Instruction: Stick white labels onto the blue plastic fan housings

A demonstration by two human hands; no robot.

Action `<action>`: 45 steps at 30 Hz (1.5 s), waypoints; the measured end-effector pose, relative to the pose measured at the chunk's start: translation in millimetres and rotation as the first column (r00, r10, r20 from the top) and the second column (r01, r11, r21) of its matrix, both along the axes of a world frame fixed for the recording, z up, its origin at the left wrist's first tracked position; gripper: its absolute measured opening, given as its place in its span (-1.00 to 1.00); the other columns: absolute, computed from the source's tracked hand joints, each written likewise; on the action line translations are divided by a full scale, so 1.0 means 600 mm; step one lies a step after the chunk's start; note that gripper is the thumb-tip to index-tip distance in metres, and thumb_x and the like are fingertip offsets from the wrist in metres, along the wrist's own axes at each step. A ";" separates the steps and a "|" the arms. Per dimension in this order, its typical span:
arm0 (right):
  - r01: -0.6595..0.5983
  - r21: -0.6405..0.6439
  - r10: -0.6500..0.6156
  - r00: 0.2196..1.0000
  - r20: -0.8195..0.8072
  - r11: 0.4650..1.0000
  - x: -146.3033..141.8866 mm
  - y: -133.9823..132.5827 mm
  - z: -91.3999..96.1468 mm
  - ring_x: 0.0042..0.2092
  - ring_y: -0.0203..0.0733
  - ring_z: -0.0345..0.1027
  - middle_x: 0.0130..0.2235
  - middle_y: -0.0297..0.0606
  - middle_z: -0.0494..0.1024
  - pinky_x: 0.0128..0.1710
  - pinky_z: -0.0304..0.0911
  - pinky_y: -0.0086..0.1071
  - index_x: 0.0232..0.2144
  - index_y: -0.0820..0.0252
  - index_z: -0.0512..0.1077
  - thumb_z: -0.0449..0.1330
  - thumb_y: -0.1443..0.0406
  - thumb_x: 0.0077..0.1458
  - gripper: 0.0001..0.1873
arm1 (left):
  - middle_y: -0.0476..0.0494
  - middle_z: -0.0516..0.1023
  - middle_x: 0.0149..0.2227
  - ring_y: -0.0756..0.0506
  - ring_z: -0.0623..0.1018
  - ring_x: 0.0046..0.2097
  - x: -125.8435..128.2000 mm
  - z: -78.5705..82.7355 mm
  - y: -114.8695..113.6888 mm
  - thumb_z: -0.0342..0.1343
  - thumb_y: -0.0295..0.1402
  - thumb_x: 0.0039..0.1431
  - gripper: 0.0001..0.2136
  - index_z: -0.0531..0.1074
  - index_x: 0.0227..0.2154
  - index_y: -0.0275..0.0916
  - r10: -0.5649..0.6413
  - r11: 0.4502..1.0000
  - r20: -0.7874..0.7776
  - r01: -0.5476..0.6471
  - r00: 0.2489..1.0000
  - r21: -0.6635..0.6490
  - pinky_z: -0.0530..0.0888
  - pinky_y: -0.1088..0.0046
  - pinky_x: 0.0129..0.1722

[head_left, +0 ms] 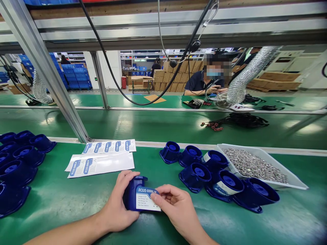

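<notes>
My left hand (pixel 118 203) is wrapped round the left side of a dark blue plastic housing (pixel 134 194) held just above the green table. A white and blue label (pixel 146 199) lies across the housing's front. My right hand (pixel 176 206) is closed in a pinch, with thumb and forefinger pressed on the label's right edge. Sheets of the same labels (pixel 102 160) lie on the table just beyond my left hand.
Several blue housings (pixel 214 177) lie right of my hands, more blue housings (pixel 17 160) at the far left. A white tray (pixel 288 178) of small metal screws sits at the right. Across the green conveyor a person (pixel 204 83) works beside a foil duct (pixel 245 78).
</notes>
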State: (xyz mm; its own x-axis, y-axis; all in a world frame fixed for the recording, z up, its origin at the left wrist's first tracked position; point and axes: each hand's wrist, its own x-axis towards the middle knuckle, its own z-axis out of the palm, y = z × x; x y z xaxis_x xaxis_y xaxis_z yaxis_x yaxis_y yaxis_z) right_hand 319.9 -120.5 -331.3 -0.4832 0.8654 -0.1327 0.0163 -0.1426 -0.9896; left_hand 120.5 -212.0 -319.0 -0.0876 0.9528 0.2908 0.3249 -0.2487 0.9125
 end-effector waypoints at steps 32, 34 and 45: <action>-0.004 -0.021 0.005 1.000 0.016 1.000 0.000 -0.002 0.004 -0.39 -0.23 0.40 -0.41 -0.15 0.55 -0.37 0.35 -0.41 -0.37 0.29 0.60 0.52 -0.01 -0.05 -0.53 | -0.18 0.16 0.23 -0.30 0.29 0.29 -0.002 0.005 0.001 0.12 -0.70 -0.19 -0.05 0.19 0.32 0.13 0.003 1.000 0.000 -0.003 1.000 -0.010 0.24 -0.08 0.33; -0.004 -0.018 0.004 1.000 0.017 1.000 0.000 -0.002 0.003 -0.39 -0.24 0.39 -0.42 -0.16 0.55 -0.37 0.34 -0.42 -0.37 0.29 0.60 0.52 -0.02 -0.06 -0.53 | -0.18 0.16 0.23 -0.30 0.29 0.29 -0.003 0.005 0.001 0.11 -0.71 -0.20 -0.04 0.19 0.32 0.13 0.002 1.000 -0.001 -0.002 1.000 -0.018 0.24 -0.08 0.34; 0.026 -0.067 -0.026 1.000 0.006 0.997 -0.010 -0.006 0.042 -0.38 -0.28 0.38 -0.42 -0.18 0.56 -0.34 0.31 -0.45 -0.39 0.29 0.60 0.53 -0.01 -0.09 -0.53 | -0.16 0.17 0.23 -0.27 0.28 0.29 -0.001 0.003 -0.001 0.10 -0.74 -0.21 -0.04 0.18 0.31 0.14 -0.003 1.000 0.012 0.003 1.000 0.009 0.27 -0.01 0.32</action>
